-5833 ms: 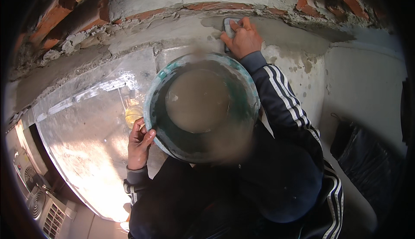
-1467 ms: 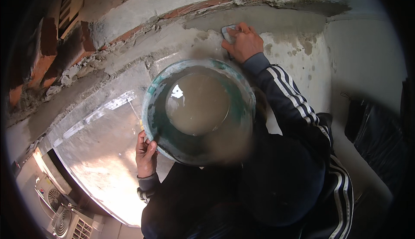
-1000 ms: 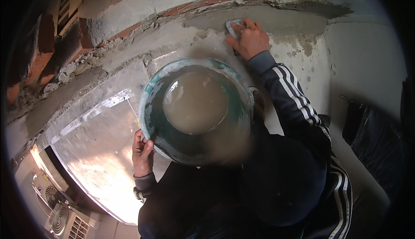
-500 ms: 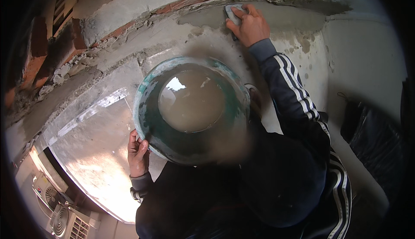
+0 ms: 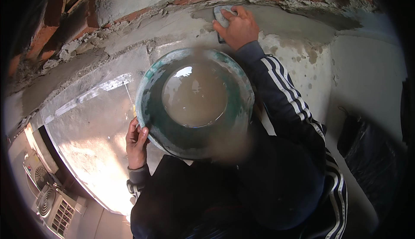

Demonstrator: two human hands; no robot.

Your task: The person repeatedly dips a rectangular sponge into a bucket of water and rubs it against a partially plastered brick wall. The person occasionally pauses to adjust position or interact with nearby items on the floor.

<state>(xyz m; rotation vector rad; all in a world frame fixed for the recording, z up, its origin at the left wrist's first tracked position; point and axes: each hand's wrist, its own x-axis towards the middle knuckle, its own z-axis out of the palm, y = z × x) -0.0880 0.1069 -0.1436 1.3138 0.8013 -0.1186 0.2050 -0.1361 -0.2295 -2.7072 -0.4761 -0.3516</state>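
Note:
My left hand (image 5: pixel 137 146) grips the left rim of a round green basin (image 5: pixel 149 81), thumb and fingers closed over its edge. The basin is smeared with grey residue and holds murky brown water (image 5: pixel 196 100). Beyond it, my right hand (image 5: pixel 240 30) is closed on a flat grey pad (image 5: pixel 221 17) with a rounded end; I cannot tell whether it is a sponge or a float. The pad rests against a strip of damp grey plaster (image 5: pixel 294 22) below the broken brick edge. The basin's near right side is hidden by a blur and dark clothing.
Rough exposed bricks (image 5: pixel 84 20) and crumbled mortar line the far left. At the right are a pale wall (image 5: pixel 363 66) and a black plastic sheet (image 5: pixel 374 161). Air-conditioner outdoor units (image 5: pixel 49 202) show at the lower left, past a sunlit concrete surface (image 5: pixel 93 148).
My right hand has slid the grey pad leftward along the damp plaster. The whole view has shifted slightly. My left hand keeps its hold on the basin's rim.

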